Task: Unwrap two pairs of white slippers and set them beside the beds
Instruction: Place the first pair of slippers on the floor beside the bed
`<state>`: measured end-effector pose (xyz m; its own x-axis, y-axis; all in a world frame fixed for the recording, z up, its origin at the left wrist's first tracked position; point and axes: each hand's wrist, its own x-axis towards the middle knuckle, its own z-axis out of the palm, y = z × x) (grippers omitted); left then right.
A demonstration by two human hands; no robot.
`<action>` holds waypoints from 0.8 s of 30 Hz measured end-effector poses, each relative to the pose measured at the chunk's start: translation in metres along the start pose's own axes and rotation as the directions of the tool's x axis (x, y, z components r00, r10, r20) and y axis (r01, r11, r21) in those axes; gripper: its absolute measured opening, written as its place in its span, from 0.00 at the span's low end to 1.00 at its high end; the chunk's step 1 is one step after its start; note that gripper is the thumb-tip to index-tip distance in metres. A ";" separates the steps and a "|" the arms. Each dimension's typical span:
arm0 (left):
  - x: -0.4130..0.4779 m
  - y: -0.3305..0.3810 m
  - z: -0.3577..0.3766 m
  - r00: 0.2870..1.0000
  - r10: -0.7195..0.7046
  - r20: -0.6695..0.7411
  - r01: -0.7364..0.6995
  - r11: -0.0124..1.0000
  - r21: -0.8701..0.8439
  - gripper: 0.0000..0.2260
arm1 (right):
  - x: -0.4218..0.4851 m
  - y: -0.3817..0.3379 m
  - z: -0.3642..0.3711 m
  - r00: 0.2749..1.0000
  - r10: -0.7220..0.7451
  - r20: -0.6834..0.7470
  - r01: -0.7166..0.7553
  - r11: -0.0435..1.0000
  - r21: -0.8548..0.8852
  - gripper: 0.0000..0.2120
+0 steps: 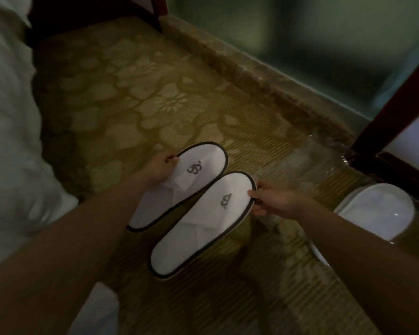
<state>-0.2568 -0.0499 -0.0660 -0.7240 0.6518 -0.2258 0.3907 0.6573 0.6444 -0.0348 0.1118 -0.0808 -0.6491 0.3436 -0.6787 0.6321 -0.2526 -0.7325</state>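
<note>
White bedding [7, 122] hangs at far left. The left hand [159, 169] has its fingers pinched on the left slipper [179, 184] at the toe; the right hand [273, 201] pinches the right slipper [203, 223], both unwrapped, side by side above the patterned carpet [131, 97].

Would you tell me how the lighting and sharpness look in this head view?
Head view: dim, yellowish light; the slippers are fairly sharp, the bed at left and the glass at upper right are blurred; wide-angle bending shows at the edges.
</note>
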 end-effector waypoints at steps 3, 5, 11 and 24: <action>-0.020 -0.043 0.009 0.997 -0.024 -0.071 0.023 1.000 -0.012 0.12 | 0.011 0.004 0.027 0.991 0.054 0.124 -0.044 0.996 -0.078 0.10; -0.032 -0.074 0.016 0.989 -0.113 -0.091 0.110 0.993 -0.031 0.14 | 0.017 0.013 0.047 0.982 0.082 0.171 -0.062 0.991 -0.120 0.14; -0.026 -0.121 0.009 0.981 -0.171 -0.086 0.171 0.985 -0.006 0.15 | 0.024 0.049 0.100 0.954 0.166 0.248 -0.147 0.985 -0.093 0.19; -0.025 -0.139 0.032 0.964 -0.267 0.001 0.264 0.955 0.136 0.38 | 0.051 0.045 0.098 0.961 0.226 0.159 -0.156 0.919 -0.363 0.18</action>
<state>-0.2749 -0.1459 -0.1731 -0.8012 0.4535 -0.3905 0.2595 0.8512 0.4562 -0.0810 0.0291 -0.1542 -0.5483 0.1298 -0.8261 0.8355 0.0429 -0.5478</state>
